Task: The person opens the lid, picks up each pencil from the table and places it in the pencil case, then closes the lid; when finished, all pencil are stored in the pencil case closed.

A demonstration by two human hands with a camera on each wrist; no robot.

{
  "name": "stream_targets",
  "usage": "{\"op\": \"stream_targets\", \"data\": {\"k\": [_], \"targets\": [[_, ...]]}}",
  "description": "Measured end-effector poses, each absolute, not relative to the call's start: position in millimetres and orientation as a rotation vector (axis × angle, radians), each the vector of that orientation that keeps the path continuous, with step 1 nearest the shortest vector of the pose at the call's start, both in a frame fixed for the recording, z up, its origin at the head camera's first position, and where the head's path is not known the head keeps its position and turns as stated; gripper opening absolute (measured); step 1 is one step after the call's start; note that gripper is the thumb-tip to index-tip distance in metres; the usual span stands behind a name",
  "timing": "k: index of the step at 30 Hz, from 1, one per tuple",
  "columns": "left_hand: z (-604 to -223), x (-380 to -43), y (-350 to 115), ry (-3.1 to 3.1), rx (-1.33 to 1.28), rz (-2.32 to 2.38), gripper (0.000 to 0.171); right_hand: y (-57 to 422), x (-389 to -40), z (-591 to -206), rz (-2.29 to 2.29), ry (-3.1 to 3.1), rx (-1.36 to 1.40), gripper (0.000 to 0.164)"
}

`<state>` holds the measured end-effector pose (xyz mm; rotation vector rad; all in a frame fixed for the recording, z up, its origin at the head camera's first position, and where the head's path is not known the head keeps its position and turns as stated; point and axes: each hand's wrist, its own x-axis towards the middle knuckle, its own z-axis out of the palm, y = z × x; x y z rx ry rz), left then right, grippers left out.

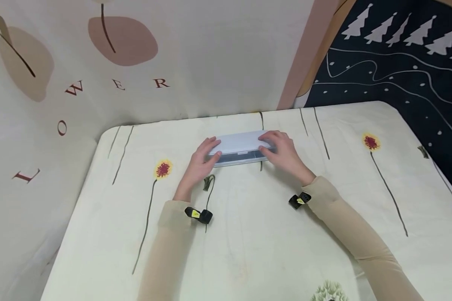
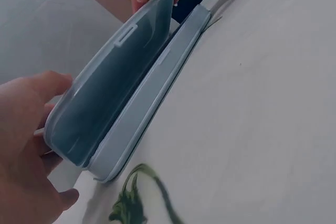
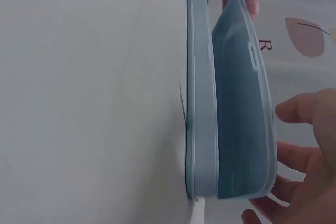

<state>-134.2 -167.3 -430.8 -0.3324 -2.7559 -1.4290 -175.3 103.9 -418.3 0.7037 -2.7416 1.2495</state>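
Note:
A long pale-blue plastic pencil case lies on the cloth-covered table, its hinged lid raised partway from the base. Small latch tabs show at the middle of the front edges. My left hand holds the lid's left end, fingers on its outer side and thumb near the front edge. At the opposite end, my right hand holds the lid the same way, several fingers behind it. The lid's inside looks bare; the floor of the base is hidden.
The white tablecloth has printed flowers and stems. A pale curtain with letters hangs behind the table, and a dark cloth with white trees is at the right. Black wrist cameras sit on both sleeves.

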Motion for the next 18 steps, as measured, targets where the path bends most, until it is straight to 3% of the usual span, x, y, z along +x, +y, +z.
{"op": "stream_targets", "data": {"k": [18], "targets": [[-443.3,-134.7,-159.1,-2.822,-0.338,-1.409,0.049,85.0,-173.7,-426.4,1.272,-2.816,0.641,0.033]]}}
